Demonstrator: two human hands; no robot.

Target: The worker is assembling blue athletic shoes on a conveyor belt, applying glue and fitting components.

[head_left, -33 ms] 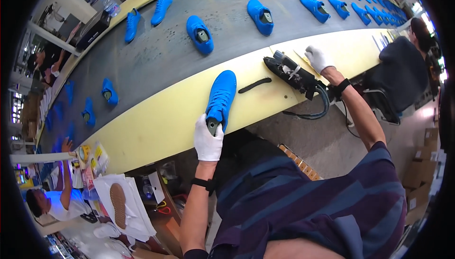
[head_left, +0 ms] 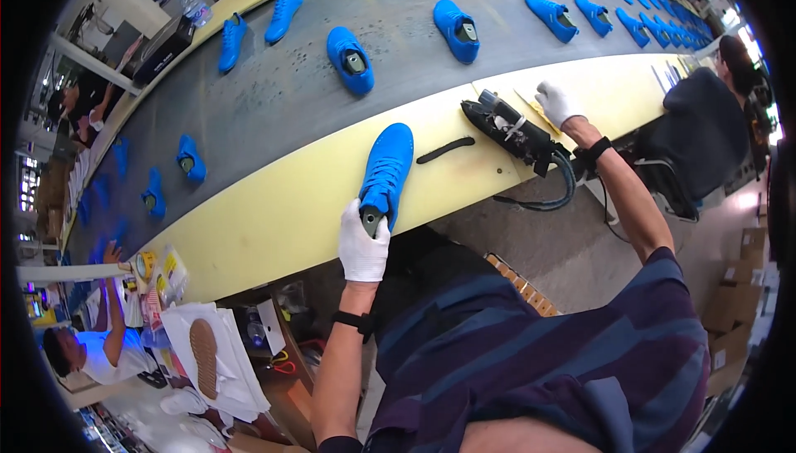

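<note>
In the head view, the white-gloved left hand (head_left: 363,246) is closed around the heel of a blue shoe (head_left: 385,167). The shoe lies sole-down on the near yellow tabletop (head_left: 274,221), toe pointing away toward the grey conveyor belt (head_left: 290,96), where more blue shoes (head_left: 350,59) ride well apart from one another. To the right, the gloved right hand (head_left: 557,102) rests at the far end of a black tool (head_left: 510,130) whose thick cable (head_left: 555,196) loops off the near edge of the tabletop. Whether its fingers grip the tool or only lie beside it, I cannot tell. A slim black strip (head_left: 445,150) lies on the tabletop between the shoe and the tool, touching neither. The step in hand looks like positioning: the shoe is held steady by its heel, with the tool close by but not yet brought to it. Bringing the two together would call for a firm heel grip, a sure hold on the tool, and a path clear of the strip and the cable.
</note>
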